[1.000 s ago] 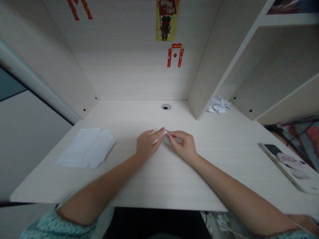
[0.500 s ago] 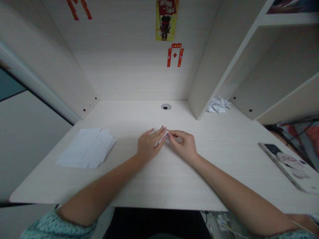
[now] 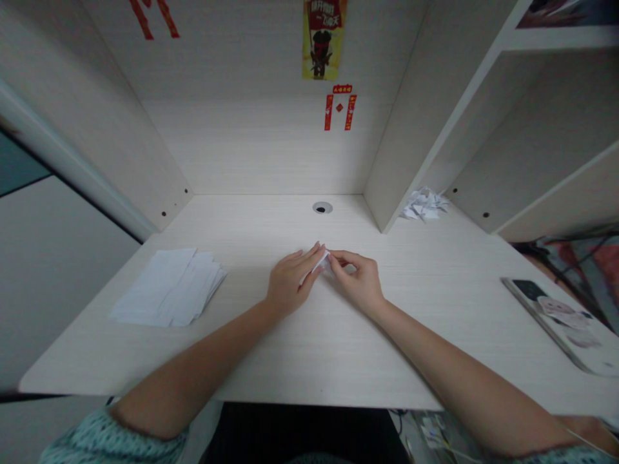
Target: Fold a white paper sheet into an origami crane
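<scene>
The left hand point(image 3: 291, 277) holds the paper point(image 3: 322, 260) between thumb and fingers over the worktop point(image 3: 314, 348); the right hand point(image 3: 360, 277) pinches the paper's right end. Probably light, thin and easily creased, it should suit a gentle fingertip hold along the edges.
</scene>
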`<state>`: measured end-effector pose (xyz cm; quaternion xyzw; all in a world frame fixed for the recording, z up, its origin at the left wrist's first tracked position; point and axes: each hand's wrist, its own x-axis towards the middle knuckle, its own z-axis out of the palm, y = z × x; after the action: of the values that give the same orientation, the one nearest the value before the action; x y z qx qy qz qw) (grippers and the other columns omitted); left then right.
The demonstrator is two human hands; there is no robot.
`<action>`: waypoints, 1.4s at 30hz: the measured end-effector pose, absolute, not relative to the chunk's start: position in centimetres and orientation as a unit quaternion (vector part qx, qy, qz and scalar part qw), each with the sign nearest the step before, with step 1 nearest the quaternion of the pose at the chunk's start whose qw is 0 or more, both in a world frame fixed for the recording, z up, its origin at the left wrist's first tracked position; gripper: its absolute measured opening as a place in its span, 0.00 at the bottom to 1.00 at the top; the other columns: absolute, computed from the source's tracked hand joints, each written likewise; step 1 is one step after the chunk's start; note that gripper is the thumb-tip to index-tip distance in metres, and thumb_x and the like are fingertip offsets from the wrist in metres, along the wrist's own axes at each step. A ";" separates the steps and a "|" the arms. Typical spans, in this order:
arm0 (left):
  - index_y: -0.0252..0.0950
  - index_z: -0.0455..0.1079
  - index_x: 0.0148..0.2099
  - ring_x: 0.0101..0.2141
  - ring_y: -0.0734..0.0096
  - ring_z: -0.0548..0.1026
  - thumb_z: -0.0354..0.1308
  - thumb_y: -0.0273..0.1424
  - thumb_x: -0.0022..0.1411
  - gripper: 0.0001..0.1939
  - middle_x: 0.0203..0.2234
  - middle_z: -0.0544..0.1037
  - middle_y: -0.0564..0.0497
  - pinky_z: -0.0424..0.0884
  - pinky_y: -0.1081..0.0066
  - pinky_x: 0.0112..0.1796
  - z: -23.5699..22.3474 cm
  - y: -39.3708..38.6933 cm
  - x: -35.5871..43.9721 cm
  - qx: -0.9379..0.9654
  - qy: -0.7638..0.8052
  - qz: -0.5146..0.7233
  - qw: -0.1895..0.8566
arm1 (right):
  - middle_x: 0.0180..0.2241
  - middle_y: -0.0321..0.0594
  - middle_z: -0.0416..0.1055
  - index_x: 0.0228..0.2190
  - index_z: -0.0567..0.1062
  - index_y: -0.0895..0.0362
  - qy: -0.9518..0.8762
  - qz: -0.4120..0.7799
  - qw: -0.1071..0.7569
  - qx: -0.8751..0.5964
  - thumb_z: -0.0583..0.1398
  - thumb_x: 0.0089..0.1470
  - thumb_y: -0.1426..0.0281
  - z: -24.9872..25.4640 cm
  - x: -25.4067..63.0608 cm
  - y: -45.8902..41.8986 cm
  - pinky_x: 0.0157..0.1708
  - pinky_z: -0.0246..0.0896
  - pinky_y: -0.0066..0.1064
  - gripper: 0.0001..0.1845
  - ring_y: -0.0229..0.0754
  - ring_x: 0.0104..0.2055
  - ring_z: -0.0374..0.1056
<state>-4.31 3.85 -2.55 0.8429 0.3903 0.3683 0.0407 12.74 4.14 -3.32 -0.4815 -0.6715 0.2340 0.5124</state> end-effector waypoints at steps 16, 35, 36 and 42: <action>0.40 0.59 0.60 0.46 0.67 0.75 0.55 0.31 0.59 0.25 0.48 0.75 0.48 0.70 0.68 0.48 -2.2 4.1 -4.0 0.685 0.407 0.461 0.390 | 0.37 0.40 0.70 0.50 0.65 0.53 -0.682 0.364 0.526 -0.355 0.55 0.55 0.68 -3.6 12.6 4.3 0.30 0.64 0.27 0.19 0.34 0.27 0.65; 0.37 0.60 0.59 0.46 0.62 0.75 0.57 0.35 0.58 0.27 0.46 0.76 0.44 0.70 0.64 0.46 -2.6 4.7 -4.1 0.619 0.359 0.472 0.516 | 0.37 0.41 0.73 0.38 0.79 0.51 -0.699 0.376 0.504 -0.340 0.59 0.53 0.69 -4.3 13.1 5.7 0.42 0.62 0.34 0.11 0.41 0.40 0.69; 0.37 0.63 0.57 0.46 0.62 0.74 0.57 0.35 0.57 0.25 0.46 0.76 0.44 0.71 0.64 0.46 -2.6 4.8 -4.1 0.621 0.364 0.472 0.509 | 0.37 0.41 0.73 0.38 0.79 0.51 -0.691 0.387 0.505 -0.343 0.60 0.52 0.68 -4.3 13.1 5.8 0.42 0.62 0.34 0.11 0.41 0.40 0.69; 0.35 0.72 0.48 0.42 0.65 0.77 0.58 0.36 0.56 0.18 0.43 0.78 0.46 0.71 0.67 0.47 -2.6 4.9 -4.0 0.625 0.417 0.483 0.450 | 0.37 0.41 0.74 0.38 0.79 0.52 -0.631 0.462 0.514 -0.352 0.63 0.49 0.64 -4.2 13.0 5.8 0.40 0.63 0.33 0.13 0.41 0.39 0.69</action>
<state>-3.98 4.90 -2.60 0.6250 0.4171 0.4825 0.4502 13.03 5.81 -4.18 -0.3517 -0.6314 0.4620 0.5140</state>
